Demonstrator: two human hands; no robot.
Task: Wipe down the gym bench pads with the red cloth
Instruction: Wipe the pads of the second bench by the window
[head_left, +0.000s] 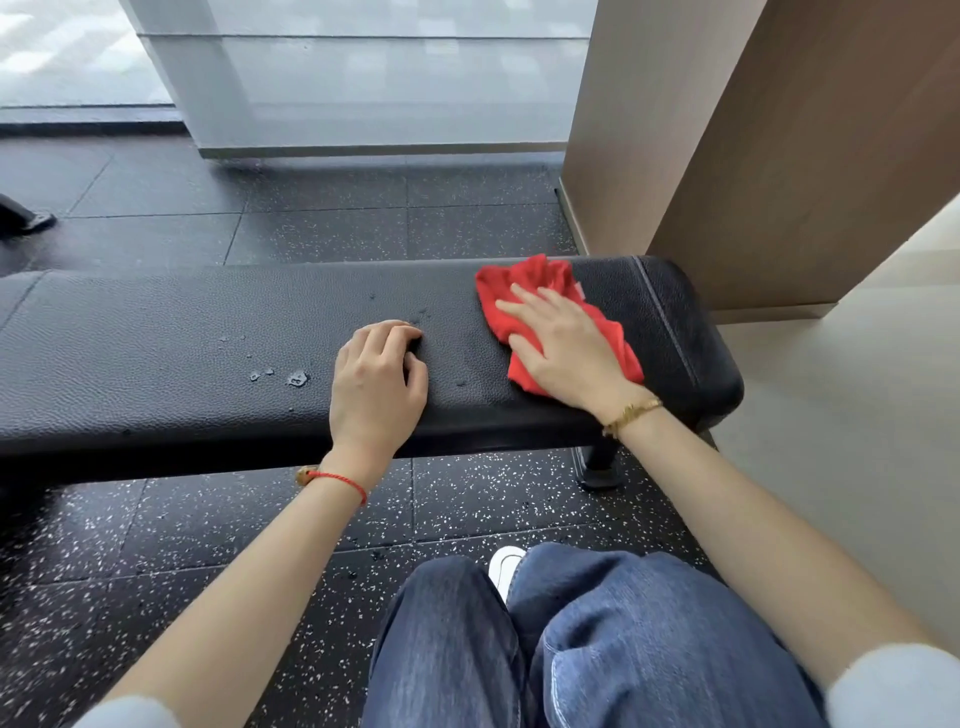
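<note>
A long black gym bench pad (182, 332) runs across the view from the left edge to its rounded right end. A crumpled red cloth (530, 280) lies on the pad near that right end. My right hand (561, 348) presses flat on the cloth with its fingers spread and straight. My left hand (376, 379) rests on the bare pad to the left of the cloth, fingers curled under, holding nothing. Water droplets (297, 379) sit on the pad left of my left hand, and a few more lie between the hands.
A brown wooden column (727, 130) rises just behind the bench's right end. A frosted glass wall (389, 78) stands beyond it. The bench leg (602, 465) stands on black speckled rubber flooring. My knees in blue jeans (571, 639) are in front of the bench.
</note>
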